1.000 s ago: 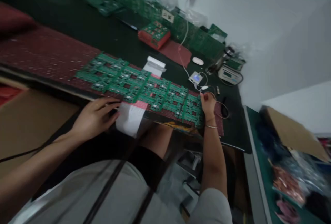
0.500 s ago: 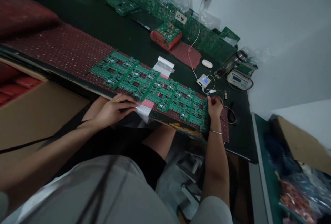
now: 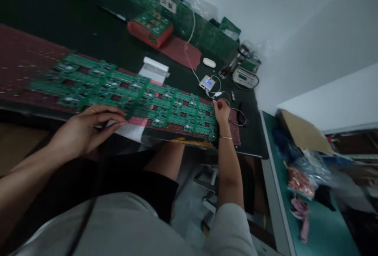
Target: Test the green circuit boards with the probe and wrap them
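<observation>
Several joined green circuit boards [image 3: 161, 106] lie in a long row on red bubble wrap [image 3: 26, 63]. My left hand [image 3: 85, 128], with a ring on one finger, is at the row's near edge. Its thumb and fingertips close on the edge of a circuit board, which is blurred there. At the row's right end, my right hand [image 3: 222, 111] has its fingers pinched together over the last board. What they pinch is hidden. A looped cable [image 3: 242, 114] runs beside this hand, near a small white device [image 3: 207, 83] with a lit screen.
Behind the row are a roll of white paper [image 3: 156, 64], a wrapped stack of boards [image 3: 151, 27] and a white oval object [image 3: 209, 62]. A flask [image 3: 236, 59] and a box with a display [image 3: 245, 78] stand at the back right. A green side table [image 3: 321, 220] holds bags.
The view has swung to the right, so the table contents appear further left. My left hand is still at the near board edge, and my right hand stays at the row's right end.
</observation>
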{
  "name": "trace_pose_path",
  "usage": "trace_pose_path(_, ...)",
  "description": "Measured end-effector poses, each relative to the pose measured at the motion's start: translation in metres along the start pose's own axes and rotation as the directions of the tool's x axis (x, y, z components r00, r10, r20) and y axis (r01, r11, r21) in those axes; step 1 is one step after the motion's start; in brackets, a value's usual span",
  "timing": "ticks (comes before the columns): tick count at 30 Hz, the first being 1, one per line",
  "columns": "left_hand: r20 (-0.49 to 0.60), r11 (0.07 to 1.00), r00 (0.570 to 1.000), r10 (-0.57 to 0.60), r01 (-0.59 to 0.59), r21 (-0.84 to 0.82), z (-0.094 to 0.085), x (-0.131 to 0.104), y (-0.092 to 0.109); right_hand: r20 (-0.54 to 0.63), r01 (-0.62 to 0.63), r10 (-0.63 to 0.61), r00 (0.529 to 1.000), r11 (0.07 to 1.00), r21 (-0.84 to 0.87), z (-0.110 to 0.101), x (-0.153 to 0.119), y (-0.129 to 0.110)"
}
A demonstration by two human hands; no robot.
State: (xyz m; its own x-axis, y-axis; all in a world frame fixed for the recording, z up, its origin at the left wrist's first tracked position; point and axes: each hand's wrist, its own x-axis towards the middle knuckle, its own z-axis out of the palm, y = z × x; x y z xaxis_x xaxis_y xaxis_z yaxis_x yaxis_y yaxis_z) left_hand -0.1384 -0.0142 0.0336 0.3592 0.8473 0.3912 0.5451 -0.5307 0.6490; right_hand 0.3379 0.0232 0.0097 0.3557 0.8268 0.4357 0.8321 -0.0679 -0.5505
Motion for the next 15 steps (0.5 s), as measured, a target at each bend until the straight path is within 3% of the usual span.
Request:
trace_pose_path(2,-0.014,0.999,0.999,0.034,-0.034,-0.032,0.015,0.025,0.017,0.011,-0.005,0.005,1.0,0.999,0.032,0.001,0.002,0.001)
trace_pose_path(8,0.203,0.957,0.942,0.269,-0.238,-0.164,0.09,0.107,0.077,0.01,0.031,-0.032,0.999,0.996,0.086,0.002,0.003,0.004)
trace_pose_path(15,0.42,0.974,0.88,0.221,-0.181,-0.133,0.185,0.172,0.1,0.031,0.026,-0.03,0.999,0.992,0.122,0.008,0.007,0.01)
